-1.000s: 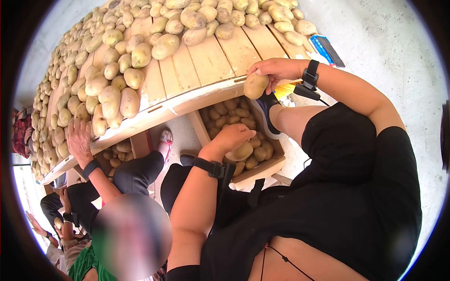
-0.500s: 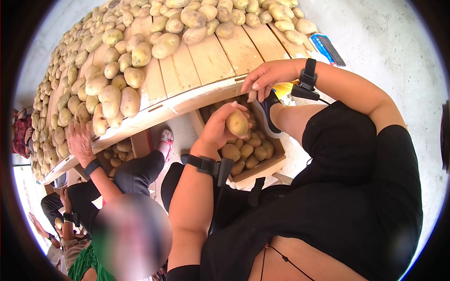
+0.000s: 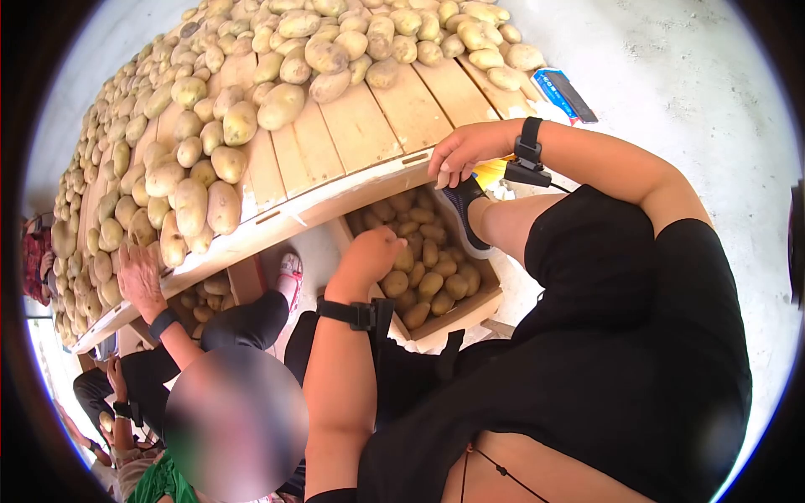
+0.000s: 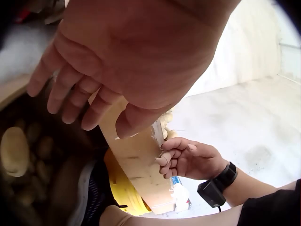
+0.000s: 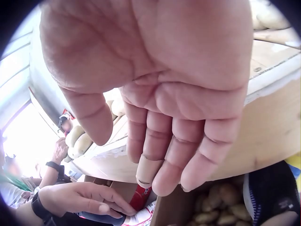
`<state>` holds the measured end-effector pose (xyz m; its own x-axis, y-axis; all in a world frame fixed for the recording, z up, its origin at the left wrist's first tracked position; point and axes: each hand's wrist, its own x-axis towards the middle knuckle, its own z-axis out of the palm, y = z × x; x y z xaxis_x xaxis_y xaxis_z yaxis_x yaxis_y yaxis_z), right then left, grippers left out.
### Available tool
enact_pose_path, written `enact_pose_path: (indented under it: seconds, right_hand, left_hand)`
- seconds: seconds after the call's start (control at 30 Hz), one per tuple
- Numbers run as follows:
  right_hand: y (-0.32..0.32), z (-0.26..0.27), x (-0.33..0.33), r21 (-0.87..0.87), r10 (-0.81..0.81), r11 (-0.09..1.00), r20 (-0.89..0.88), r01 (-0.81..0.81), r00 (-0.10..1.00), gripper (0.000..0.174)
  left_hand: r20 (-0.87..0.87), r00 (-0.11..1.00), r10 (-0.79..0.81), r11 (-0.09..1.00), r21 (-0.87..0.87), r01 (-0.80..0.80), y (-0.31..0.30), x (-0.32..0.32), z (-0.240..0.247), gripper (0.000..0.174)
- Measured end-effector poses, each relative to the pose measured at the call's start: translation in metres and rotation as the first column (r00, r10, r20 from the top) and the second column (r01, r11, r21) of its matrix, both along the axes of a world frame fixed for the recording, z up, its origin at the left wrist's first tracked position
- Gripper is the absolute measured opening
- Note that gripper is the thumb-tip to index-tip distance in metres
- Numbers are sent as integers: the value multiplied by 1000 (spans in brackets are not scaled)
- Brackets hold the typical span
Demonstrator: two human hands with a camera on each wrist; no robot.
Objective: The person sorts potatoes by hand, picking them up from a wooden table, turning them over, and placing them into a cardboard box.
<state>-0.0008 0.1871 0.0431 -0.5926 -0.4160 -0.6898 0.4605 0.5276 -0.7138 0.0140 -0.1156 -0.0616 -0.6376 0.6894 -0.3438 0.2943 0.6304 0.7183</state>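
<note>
My left hand (image 3: 367,261) is over the near left side of a wooden box of potatoes (image 3: 436,281), its fingers loosely bent and holding nothing. In the left wrist view its palm faces the camera, and one pale potato (image 4: 14,151) shows below the fingertips, larger and brighter than the dim ones around it. My right hand (image 3: 478,151) hangs at the front edge of the slatted table (image 3: 356,126) with relaxed fingers and a bare palm. A tan bandage (image 5: 149,170) wraps one of its fingers.
Many potatoes (image 3: 327,55) cover the tabletop. At left, another person's hand (image 3: 140,278) rests at the table edge, above a second box of potatoes (image 3: 201,302). A blue package (image 3: 560,94) lies beyond the right corner. My shoe (image 3: 463,210) stands beside the box.
A second ago my right hand held a potato; half a second ago my left hand held one, the right none. Now both are bare. The left hand has moved left and down; the head view has shifted slightly.
</note>
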Motion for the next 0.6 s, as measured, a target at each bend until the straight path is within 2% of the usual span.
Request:
enact_pose_path:
  seconds: [0.1,0.13,0.23,0.3,0.33,0.37,0.4,0.47,0.57,0.6]
  right_hand:
    - [6,7,-4,-47,4,999,70,-1,998,35]
    - [11,13,-6,-61,-7,998,48,10,999,32]
    - [44,22,-23,-144,-292,955,-278,261,915,28]
    - [79,17,-44,-72,-399,893,-582,444,709,32]
    - [94,18,-51,141,-236,850,-758,507,608,35]
    - [108,17,-56,322,-25,740,-864,590,503,38]
    - [117,14,-58,454,100,602,-859,657,501,42]
    - [129,7,-60,618,327,244,-778,747,537,50]
    - [139,3,-70,742,142,277,-660,611,738,66]
    - [145,-4,-77,722,99,315,-671,617,735,65]
  left_hand:
    - [91,993,-80,995,-46,84,6,5,7,36]
    - [69,991,-110,994,-16,112,7,7,4,37]
    - [34,984,-174,984,48,172,5,13,-6,37]
    - [60,981,-187,981,62,183,6,17,-4,36]
    - [89,978,-186,982,24,185,7,19,-2,38]
    - [118,976,-185,982,-15,188,8,20,1,39]
    - [146,972,-184,980,-54,194,9,20,4,41]
    - [165,964,-209,972,-77,224,9,21,-6,42]
    - [254,951,-177,980,-48,195,-2,21,-31,44]
    - [291,945,-152,985,-30,167,-9,22,-37,44]
